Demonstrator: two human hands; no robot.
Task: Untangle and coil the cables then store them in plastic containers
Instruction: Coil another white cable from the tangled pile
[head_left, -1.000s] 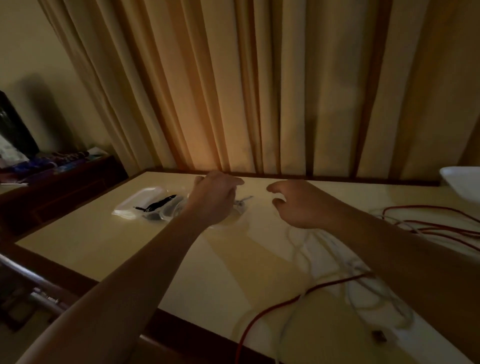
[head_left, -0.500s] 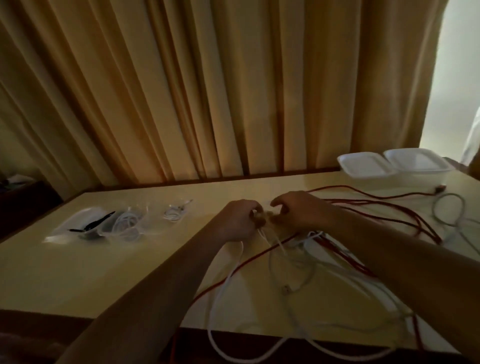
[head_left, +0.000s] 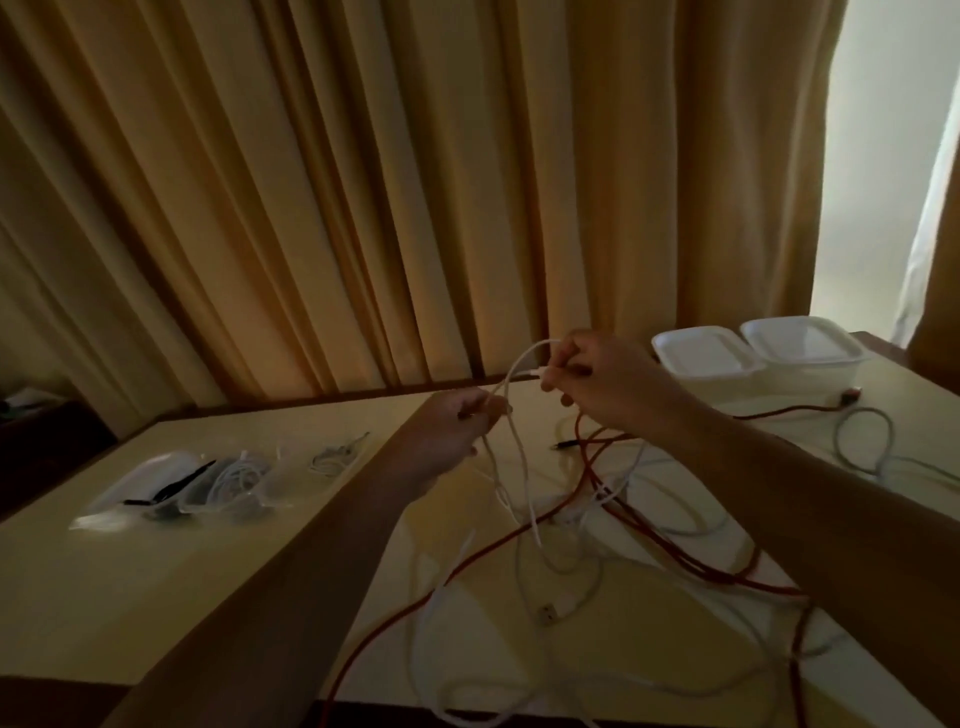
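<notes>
While my left hand pinches the white cable mid-frame, my right hand just above has its fingers curled round the same loop, lifted off the table. The rest of it's tangled with the red cable at lower right. Clear plastic containers sit at left, with white tubs at upper right.

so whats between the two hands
A raised loop of white cable runs from the left hand to the right hand, in the head view.
</notes>
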